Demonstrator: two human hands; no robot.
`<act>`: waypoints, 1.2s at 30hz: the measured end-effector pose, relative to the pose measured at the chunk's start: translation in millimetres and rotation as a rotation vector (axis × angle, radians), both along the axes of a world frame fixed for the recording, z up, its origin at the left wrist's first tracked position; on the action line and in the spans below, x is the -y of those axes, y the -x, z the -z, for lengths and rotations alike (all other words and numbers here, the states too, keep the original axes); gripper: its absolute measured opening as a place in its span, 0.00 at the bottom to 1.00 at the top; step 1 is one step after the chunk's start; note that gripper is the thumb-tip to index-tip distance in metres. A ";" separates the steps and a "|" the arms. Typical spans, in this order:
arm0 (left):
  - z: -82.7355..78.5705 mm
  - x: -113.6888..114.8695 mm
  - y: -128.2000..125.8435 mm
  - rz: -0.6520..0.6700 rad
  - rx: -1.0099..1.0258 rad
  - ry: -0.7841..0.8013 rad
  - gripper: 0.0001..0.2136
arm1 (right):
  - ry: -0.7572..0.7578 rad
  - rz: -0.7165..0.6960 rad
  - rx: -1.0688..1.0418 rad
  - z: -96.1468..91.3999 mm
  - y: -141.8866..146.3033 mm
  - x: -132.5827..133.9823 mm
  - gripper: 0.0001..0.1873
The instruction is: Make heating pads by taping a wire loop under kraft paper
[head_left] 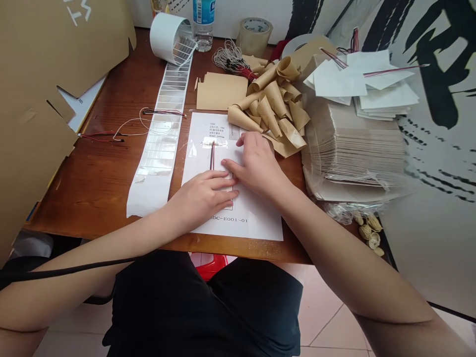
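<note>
A white printed sheet (pixel 208 163) lies on the brown wooden table (pixel 104 178) in front of me. A thin red and black wire (pixel 212 154) lies on the sheet, with a clear tape strip (pixel 213 144) across its far end. My left hand (pixel 203 196) lies flat on the sheet, fingers stretched out to the right over the wire's near end. My right hand (pixel 256 166) presses fingers down on the sheet just right of the wire, fingertips meeting those of my left hand. Neither hand holds anything that I can make out.
A long strip of clear labels (pixel 159 144) runs from a white roll (pixel 169 37). Loose wires (pixel 111 135) lie at the left. Curled brown paper pieces (pixel 273 106), a stack of envelopes (pixel 364 144), a tape roll (pixel 255 34), a bottle (pixel 204 22) and cardboard (pixel 40 74) surround the sheet.
</note>
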State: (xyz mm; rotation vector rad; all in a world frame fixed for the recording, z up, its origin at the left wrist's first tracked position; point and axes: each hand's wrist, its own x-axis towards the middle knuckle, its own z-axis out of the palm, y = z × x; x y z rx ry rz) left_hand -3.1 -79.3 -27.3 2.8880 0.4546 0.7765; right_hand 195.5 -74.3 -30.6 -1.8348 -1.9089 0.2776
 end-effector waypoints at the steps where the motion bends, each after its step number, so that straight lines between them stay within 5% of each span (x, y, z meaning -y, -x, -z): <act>1: 0.0 2.0 0.6 -0.002 0.009 0.011 0.10 | 0.001 -0.004 0.013 -0.2 -0.6 -0.3 0.19; 18: -18.5 34.0 24.8 0.029 -0.103 0.051 0.14 | 0.062 -0.014 0.081 -5.1 -1.4 -0.5 0.32; 28: -14.7 34.7 -2.0 -0.291 -0.188 -0.053 0.16 | 0.070 -0.017 0.104 -7.1 -0.7 0.4 0.32; 36: -12.5 23.9 -1.9 -0.275 -0.161 -0.015 0.11 | 0.066 -0.025 0.100 -6.9 -1.3 -0.2 0.31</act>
